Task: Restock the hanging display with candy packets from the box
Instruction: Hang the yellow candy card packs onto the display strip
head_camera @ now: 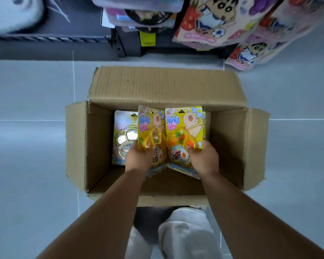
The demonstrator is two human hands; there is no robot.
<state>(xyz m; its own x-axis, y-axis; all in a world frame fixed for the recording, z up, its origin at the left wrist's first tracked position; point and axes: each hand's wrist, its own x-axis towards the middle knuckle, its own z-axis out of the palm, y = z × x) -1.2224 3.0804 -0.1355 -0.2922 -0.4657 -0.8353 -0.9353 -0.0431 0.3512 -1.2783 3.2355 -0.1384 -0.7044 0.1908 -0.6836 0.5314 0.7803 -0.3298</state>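
Note:
An open cardboard box [230, 143] sits on the floor below me. My left hand [137, 157] grips a yellow candy packet [151, 126] by its lower part, held upright inside the box. My right hand [204, 157] grips a matching yellow candy packet [185, 124], with at least one more behind it. The two packets stand side by side, nearly touching. Another packet [123, 135] lies flat on the box bottom at the left. The hanging display [209, 21] with cartoon-printed packets shows at the top right.
Grey tiled floor [30, 146] surrounds the box. A dark shelf base [131, 43] with a yellow price tag stands behind the box. More hanging goods [138, 10] crowd the top centre. My legs in light trousers [185, 232] are just below the box's near flap.

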